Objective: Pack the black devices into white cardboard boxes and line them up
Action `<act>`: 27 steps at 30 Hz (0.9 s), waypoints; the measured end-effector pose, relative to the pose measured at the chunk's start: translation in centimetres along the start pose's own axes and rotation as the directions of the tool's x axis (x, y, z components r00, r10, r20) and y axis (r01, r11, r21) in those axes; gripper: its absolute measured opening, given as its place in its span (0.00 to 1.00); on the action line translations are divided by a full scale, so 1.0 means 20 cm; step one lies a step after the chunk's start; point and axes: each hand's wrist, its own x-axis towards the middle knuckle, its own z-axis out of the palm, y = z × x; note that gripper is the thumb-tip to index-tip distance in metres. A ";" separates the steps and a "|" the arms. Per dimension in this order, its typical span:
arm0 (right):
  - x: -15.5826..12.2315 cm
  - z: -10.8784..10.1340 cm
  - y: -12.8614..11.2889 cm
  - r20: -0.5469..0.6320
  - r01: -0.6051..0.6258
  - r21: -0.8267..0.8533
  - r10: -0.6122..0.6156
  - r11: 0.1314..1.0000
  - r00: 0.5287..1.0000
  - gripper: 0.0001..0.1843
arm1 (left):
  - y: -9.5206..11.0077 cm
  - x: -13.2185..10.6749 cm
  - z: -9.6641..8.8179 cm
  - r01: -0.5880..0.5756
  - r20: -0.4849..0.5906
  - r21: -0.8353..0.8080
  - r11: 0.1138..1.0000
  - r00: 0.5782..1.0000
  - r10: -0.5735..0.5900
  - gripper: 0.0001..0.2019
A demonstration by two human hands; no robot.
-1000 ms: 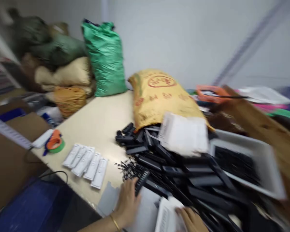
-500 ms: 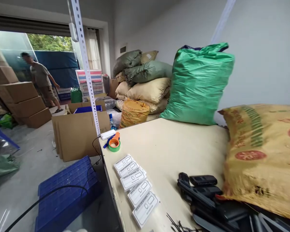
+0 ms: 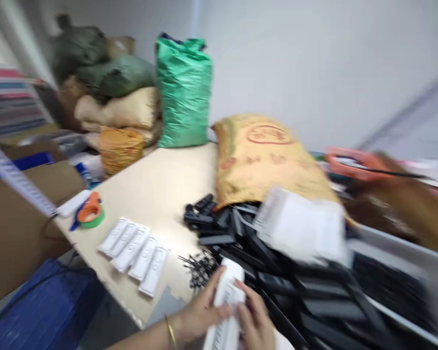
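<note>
Low in the view, my left hand (image 3: 202,311) grips a narrow white box (image 3: 228,291) from its left side, thumb across its face. A gold-coloured bangle (image 3: 171,333) is on that wrist. My right hand (image 3: 257,318) closes on the same box from the right, fingers along its edge. To the left, several similar white boxes (image 3: 153,272) with printed outlines lie in a slanted row on the table (image 3: 178,180). Close to my left hand is a bunch of small black pieces (image 3: 200,270). Motion blurs the print on the held box.
Black plastic parts (image 3: 237,228) are heaped before the yellow sack (image 3: 266,165), with blurred white packaging (image 3: 302,226) on top. A tape dispenser (image 3: 90,211) sits by the table's left edge. A green sack (image 3: 184,92) stands behind. At right is a grey bin (image 3: 397,267).
My view has swung right and down, so the person by the doorway is out of sight. Both my hands now show, holding a white box; earlier they were out of clear view.
</note>
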 end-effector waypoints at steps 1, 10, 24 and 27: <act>-0.04 0.02 -0.02 0.000 -0.054 0.047 0.054 0.997 0.999 0.17 | 0.00 -0.02 0.01 0.015 -0.012 0.015 1.000 1.000 -0.014 0.36; -0.13 0.07 -0.07 -0.067 -0.205 0.454 0.262 0.867 0.963 0.13 | -0.01 -0.07 0.09 0.293 -0.152 -0.003 0.956 0.945 -0.290 0.40; -0.03 0.17 -0.08 0.050 -0.329 0.620 0.382 0.713 0.923 0.16 | 0.13 0.02 -0.02 0.259 -0.121 0.316 0.913 0.965 -0.232 0.45; 0.01 0.15 -0.06 0.022 -0.315 0.597 0.378 0.737 0.926 0.16 | 0.16 0.02 -0.06 0.248 -0.110 0.323 0.913 0.968 -0.224 0.40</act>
